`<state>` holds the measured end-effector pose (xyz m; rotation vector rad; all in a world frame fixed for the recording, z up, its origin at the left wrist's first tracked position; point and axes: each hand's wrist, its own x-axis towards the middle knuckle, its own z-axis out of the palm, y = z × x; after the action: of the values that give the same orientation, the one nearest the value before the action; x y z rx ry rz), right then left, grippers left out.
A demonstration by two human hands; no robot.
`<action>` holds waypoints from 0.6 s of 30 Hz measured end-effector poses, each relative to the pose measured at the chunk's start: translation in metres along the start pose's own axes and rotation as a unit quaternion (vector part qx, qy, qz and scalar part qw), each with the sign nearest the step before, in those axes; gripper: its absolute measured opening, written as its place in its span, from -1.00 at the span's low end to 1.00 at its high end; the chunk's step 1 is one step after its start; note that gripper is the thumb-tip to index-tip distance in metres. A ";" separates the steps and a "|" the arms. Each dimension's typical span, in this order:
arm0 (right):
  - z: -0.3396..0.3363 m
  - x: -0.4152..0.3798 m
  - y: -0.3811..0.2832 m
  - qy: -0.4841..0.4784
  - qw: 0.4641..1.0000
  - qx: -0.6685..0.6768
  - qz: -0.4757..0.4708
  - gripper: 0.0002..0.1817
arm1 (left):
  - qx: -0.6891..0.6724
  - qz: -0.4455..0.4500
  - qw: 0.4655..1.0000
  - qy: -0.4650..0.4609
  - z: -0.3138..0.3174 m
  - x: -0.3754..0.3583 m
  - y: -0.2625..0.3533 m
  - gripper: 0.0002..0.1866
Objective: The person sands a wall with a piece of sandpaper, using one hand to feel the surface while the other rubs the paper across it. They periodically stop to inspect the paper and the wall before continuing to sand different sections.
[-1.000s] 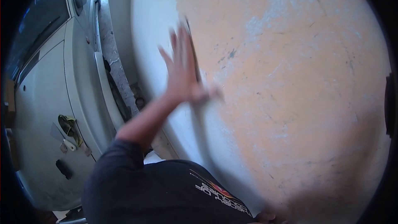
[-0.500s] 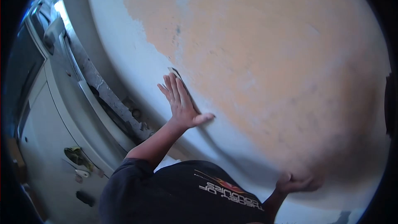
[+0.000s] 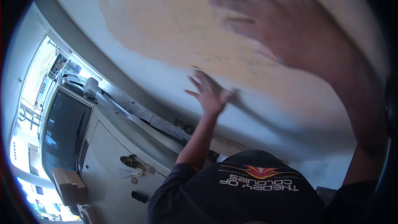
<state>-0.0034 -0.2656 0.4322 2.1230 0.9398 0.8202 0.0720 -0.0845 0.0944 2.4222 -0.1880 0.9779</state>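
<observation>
On the wall [image 3: 161, 79], a large peach-coloured patch [image 3: 166, 25] with a ragged edge meets the white surface. My left hand [image 3: 209, 95] is at the patch's lower edge, palm toward the wall, fingers stretched and thumb spread. Just beyond its fingertips shows the tip of a thin sheet [image 3: 195, 67]; the rest is hidden behind the hand. My right hand [image 3: 277, 25] is raised close to the camera in front of the patch. Its fingers are spread, slightly blurred, and nothing shows in them.
A pale vehicle [image 3: 112, 149] stands at the left, alongside the wall. On it lie a yellow-green cloth or glove [image 3: 132, 161], a white-handled tool [image 3: 132, 173] and a dark object [image 3: 139, 197]. A cardboard box [image 3: 69, 186] is further left.
My right hand has risen from low at the right to up close before the camera. The view has turned, showing more of the vehicle. My left hand stays near the patch's edge.
</observation>
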 end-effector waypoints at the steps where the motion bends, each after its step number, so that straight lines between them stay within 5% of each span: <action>1: -0.005 0.001 0.016 -0.003 0.998 -0.022 -0.054 -0.42 | -0.070 -0.120 0.990 -0.008 -0.010 0.014 -0.002 0.20; 3: -0.006 0.000 0.029 -0.005 0.992 -0.046 -0.117 -0.45 | -0.140 -0.198 0.970 0.011 -0.028 0.026 0.009 0.15; 5: 0.001 0.002 0.026 0.101 0.991 -0.043 -0.072 -0.58 | -0.160 -0.170 0.972 0.038 -0.008 0.014 0.033 0.19; 11: -0.008 0.003 0.019 0.083 0.994 0.042 -0.056 -0.60 | -0.123 -0.066 0.988 -0.070 0.014 -0.068 0.129 0.36; 15: -0.009 -0.004 0.019 0.081 0.995 0.014 -0.063 -0.60 | -0.066 -0.164 0.984 0.020 0.001 -0.001 0.072 0.22; 18: -0.005 -0.003 0.015 0.114 0.990 0.062 -0.050 -0.59 | -0.159 -0.296 0.939 0.076 -0.011 0.040 0.043 0.15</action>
<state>-0.0033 -0.2741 0.4462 2.0969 1.2346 0.9911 0.0811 -0.1130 0.1455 1.9158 0.3918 0.7732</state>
